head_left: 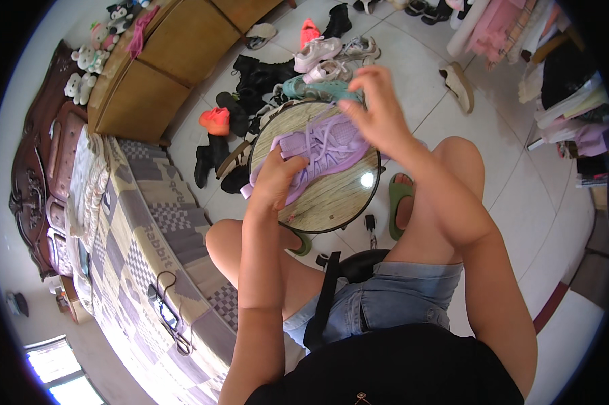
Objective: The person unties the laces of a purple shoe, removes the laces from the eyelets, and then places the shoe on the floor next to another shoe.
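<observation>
A lavender lace-up sneaker [335,143] lies on a small round wood-patterned table [324,209] in front of my knees, its toe pointing to the far right. My left hand [275,177] is closed on the shoe's collar near the heel, thumb over the edge. The laces run loosely across the tongue and upper. Above the toe end, my right hand [383,118] is raised, thumb and forefinger apart and slightly blurred. I see nothing held between those fingers. Part of the sole and the heel are hidden behind my left hand.
Many shoes crowd the floor beyond the table, among them a teal shoe [314,88], an orange shoe [215,121] and black boots [257,74]. A bed [162,223] flanks me on the left. Wooden cabinets [142,101] stand behind it; hanging clothes [500,34] fill the far right.
</observation>
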Demonstrator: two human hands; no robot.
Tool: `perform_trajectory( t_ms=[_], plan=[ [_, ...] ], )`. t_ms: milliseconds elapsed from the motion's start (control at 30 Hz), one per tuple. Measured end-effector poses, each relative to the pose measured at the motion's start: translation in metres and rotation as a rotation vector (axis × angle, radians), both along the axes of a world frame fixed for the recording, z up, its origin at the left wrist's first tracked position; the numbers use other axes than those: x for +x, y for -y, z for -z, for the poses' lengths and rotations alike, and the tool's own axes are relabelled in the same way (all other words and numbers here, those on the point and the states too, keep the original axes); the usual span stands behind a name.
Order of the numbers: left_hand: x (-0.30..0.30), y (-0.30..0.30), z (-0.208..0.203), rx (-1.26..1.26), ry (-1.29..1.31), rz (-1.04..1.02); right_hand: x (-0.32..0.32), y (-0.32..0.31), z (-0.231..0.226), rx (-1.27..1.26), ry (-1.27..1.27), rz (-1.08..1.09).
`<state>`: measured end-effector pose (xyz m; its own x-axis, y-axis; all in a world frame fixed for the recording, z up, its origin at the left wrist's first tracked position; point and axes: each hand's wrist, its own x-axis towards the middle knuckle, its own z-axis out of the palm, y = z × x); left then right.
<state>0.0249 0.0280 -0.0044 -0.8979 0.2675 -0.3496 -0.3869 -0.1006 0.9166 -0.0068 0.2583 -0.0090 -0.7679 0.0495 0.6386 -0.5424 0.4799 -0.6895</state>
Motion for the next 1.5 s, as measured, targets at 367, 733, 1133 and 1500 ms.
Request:
perform_trajectory(
  t_ms=[367, 733, 1133, 1500],
  plan=[
    [-0.002, 0.002, 0.002, 0.017, 0.018, 0.014, -0.003, 0.003, -0.002, -0.09, -0.002, -0.117],
    [0.0, -0.013, -0.008, 0.244, 0.187, -0.192, 0.008, -0.048, -0.042, -0.203, 0.858, -1.146],
    [0.002, -0.012, 0.002, 0.102, 0.072, -0.098, 0.011, 0.03, 0.01, 0.42, 0.179, -0.179],
    [-0.002, -0.009, -0.008, 0.33, 0.229, -0.378, -0.015, -0.007, 0.007, 0.454, 0.134, 0.124]
  ],
)
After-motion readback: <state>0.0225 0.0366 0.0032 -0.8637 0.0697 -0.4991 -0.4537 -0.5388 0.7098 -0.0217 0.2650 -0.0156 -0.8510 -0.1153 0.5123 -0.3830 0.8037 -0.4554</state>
